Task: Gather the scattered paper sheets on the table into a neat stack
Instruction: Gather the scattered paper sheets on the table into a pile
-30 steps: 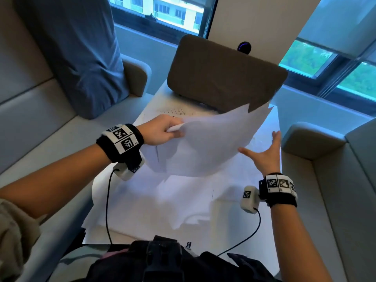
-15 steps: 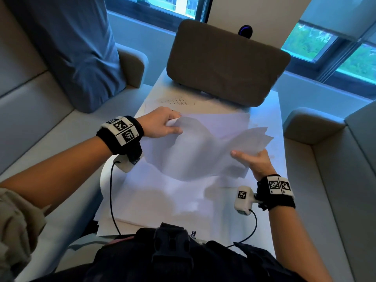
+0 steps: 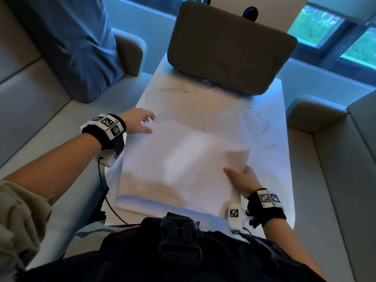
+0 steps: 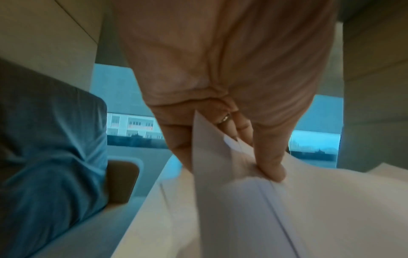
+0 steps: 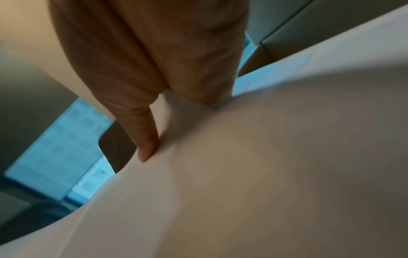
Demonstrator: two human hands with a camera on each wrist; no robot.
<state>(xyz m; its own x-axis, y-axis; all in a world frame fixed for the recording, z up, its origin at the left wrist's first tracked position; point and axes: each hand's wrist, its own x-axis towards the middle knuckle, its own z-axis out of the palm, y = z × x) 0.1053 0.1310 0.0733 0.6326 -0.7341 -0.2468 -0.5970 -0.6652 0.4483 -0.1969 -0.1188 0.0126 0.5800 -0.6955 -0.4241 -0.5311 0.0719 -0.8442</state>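
Table (image 3: pixel 284 176): white, narrow, set between two sofas; most of its top lies under loose paper. A brown cushion (image 3: pixel 230 47) rests on the far end.

Scattered sheets (image 3: pixel 244 119): several lie spread and overlapping toward the far end and right side, edges out of line; one near the cushion carries printed lines.

Held bundle (image 3: pixel 179 159): a batch of sheets sits over the near half of the table, gripped at two opposite corners.

Left hand (image 3: pixel 138 123): pinches the bundle's far-left corner, thumb on top, fingers beneath, per the left wrist view.

Right hand (image 3: pixel 244 180): thumb pressed on the near-right corner, fingers tucked under the paper.

Progress, as judged: gathering is partly done. The far sheets remain uncollected, and the bundle is not squared.

Limits: the bundle is motion-blurred, so the sheet count and whether it touches the papers below cannot be told. The table's near edge is cut off by the person's body.
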